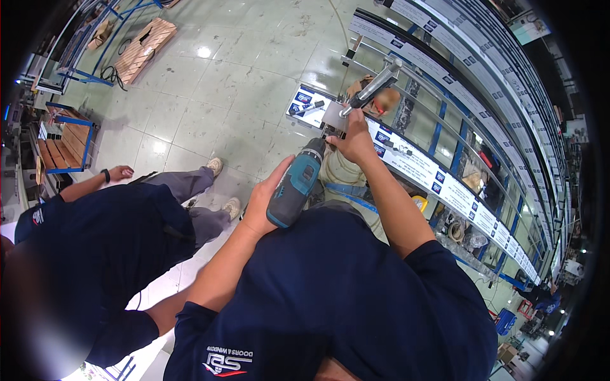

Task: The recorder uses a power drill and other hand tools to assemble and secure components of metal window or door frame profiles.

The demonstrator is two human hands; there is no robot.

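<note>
My left hand (262,198) is closed round a teal and black cordless drill (297,182). The drill's nose points away from me, with its tip close to a small grey metal plate (334,117). My right hand (354,141) pinches this plate, thumb near the drill tip and fingers at the plate's far edge. The plate lies at the left end of a long profile (419,168) wrapped in white printed film. Just beyond my right fingers, a silver and black cylindrical tool (376,86) slants up to the right. A small black fitting (311,108) rests on the profile's end.
A blue-framed rack (438,136) bears more long wrapped profiles (457,47) on the right. A yellow tool (419,202) sits below the near profile. At my left stands a co-worker (108,241) in a dark shirt. Wooden-decked carts (63,149) and a wooden pallet (145,51) stand farther left.
</note>
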